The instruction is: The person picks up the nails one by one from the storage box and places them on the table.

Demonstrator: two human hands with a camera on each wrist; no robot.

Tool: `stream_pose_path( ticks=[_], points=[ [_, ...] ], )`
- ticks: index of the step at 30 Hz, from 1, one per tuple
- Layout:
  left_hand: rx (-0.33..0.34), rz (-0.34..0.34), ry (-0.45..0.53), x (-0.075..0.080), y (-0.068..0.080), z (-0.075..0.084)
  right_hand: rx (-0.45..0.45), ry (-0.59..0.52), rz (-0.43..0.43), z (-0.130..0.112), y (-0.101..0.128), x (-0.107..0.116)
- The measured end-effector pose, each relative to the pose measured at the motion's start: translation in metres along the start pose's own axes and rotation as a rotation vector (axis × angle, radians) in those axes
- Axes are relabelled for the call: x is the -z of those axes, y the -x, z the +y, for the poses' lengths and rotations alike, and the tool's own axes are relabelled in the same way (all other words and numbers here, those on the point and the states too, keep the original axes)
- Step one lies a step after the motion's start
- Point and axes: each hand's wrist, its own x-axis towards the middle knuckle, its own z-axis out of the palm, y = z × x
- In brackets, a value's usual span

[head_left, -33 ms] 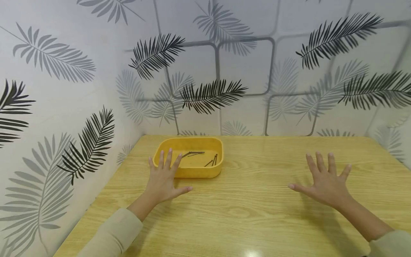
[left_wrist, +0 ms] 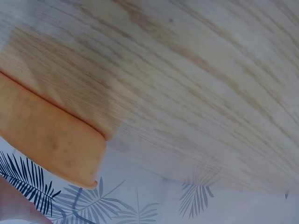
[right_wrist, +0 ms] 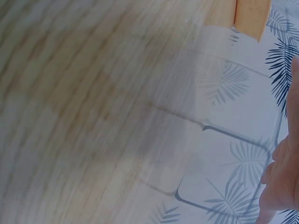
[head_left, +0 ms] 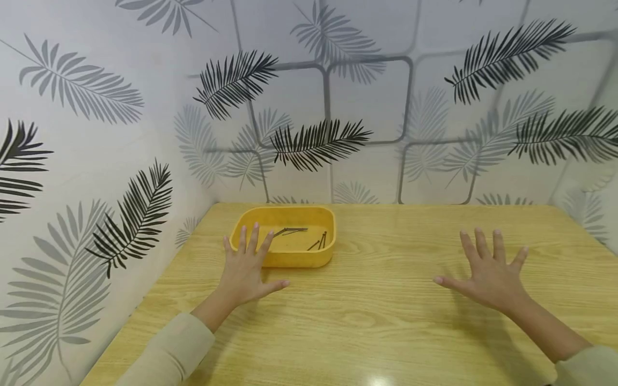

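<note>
My left hand (head_left: 246,268) is spread flat with straight fingers over the wooden table (head_left: 376,311). Its fingertips reach the near left rim of a yellow tray (head_left: 299,260), and I cannot tell whether they touch it. Several thin dark nails (head_left: 294,231) lie inside the tray. My right hand (head_left: 485,271) is also spread open, palm down, far to the right of the tray, and holds nothing. The left wrist view shows a corner of the tray (left_wrist: 46,135) on the table. The right wrist view shows a tray end (right_wrist: 250,16) and my fingers (right_wrist: 285,186).
Walls with a leaf pattern (head_left: 314,139) close in the table at the back, left and right. The left wall meets the table edge just beside the tray. Both sleeves are light beige.
</note>
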Motion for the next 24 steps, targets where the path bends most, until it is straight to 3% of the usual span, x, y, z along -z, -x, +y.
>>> stream_pose_path(
  ticks=[24],
  points=[
    [0.014,-0.046,0.023,0.001,0.001,-0.008,0.026,-0.035,0.007,-0.011,0.0,-0.003]
  ],
)
